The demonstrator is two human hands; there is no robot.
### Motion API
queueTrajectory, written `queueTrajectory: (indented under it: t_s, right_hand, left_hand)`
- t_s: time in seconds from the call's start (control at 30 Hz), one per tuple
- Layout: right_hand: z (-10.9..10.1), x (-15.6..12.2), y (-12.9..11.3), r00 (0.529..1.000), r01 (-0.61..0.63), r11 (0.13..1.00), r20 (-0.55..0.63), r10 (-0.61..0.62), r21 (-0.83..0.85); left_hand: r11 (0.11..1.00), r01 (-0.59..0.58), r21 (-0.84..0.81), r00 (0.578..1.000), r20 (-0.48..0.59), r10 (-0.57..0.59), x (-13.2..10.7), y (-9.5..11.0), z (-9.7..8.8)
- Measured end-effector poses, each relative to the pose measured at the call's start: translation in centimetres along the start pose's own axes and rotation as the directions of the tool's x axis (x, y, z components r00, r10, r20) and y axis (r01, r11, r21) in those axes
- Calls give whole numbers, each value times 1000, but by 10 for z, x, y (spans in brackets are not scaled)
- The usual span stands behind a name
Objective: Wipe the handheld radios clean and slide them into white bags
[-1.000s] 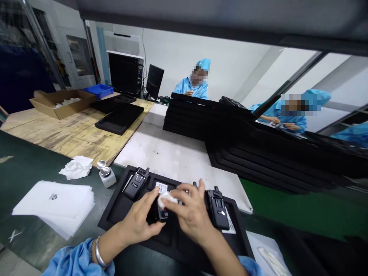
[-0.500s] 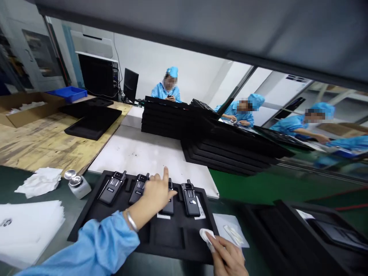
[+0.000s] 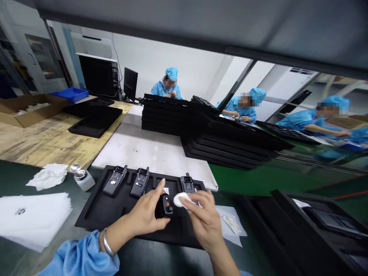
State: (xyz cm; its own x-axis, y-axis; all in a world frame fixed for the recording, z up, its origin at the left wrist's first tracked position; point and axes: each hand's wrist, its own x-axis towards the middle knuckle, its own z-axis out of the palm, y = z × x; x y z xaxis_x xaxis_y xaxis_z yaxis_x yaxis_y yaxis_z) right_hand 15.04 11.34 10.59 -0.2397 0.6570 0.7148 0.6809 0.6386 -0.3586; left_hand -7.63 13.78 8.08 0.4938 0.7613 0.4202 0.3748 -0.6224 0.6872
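Note:
My left hand (image 3: 145, 211) is closed round a black walkie-talkie (image 3: 166, 206), held tilted above the black foam tray (image 3: 94, 205) with an orange button showing on its end. Pinched in the fingers of my right hand (image 3: 204, 216) is a white cotton pad (image 3: 181, 199), close beside the held walkie-talkie. Whether the pad touches it, I cannot tell. Two walkie-talkies, one on the left (image 3: 115, 181) and another beside it (image 3: 140, 183), lie in the tray's slots. A third walkie-talkie (image 3: 187, 183) lies at the right, partly hidden by my right hand.
Cotton swabs (image 3: 231, 224) lie on a white sheet at the right. Left of the tray stand a dispenser bottle (image 3: 83, 179), a crumpled cloth (image 3: 47, 176) and white bags (image 3: 34, 218). Stacked black trays (image 3: 224, 142) stand behind; more trays (image 3: 287, 226) are at right. Co-workers sit beyond.
My left hand has lifted a walkie-talkie out of the tray and drawn it nearer. My right hand has moved left and up, bringing the cotton pad beside it.

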Motion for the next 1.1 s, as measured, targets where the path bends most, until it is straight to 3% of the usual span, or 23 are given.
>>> queueTrajectory:
  t_s: [0.1,0.17,0.43,0.57,0.83,0.97,1.1]
  right_hand:
    - [18,25,-15,979,142,990,142,-143,23]
    - [20,28,-17,968,178,984,179,-175,-1]
    - [8,26,-21,964,194,980,196,-181,-50]
    - [10,34,-22,971,177,982,177,-162,-70]
    - [10,35,-26,954,226,970,220,-203,-84]
    - [8,41,-14,955,236,957,222,-196,-171]
    - [-5,25,12,994,90,953,86,-68,-288]
  left_hand:
    - [999,-33,-23,998,-49,32,-11,-3,4]
    - [999,-43,-30,996,-77,41,-13,-4,6]
    - [987,-160,16,986,-34,160,-11,-3,5]
    - [994,-110,6,993,-42,111,-10,-3,6]
    - [990,-141,20,990,-22,142,-10,-2,6]
    - [985,-165,53,986,-24,167,-12,-2,6]
    - [985,-169,29,982,-80,171,-14,-2,3]
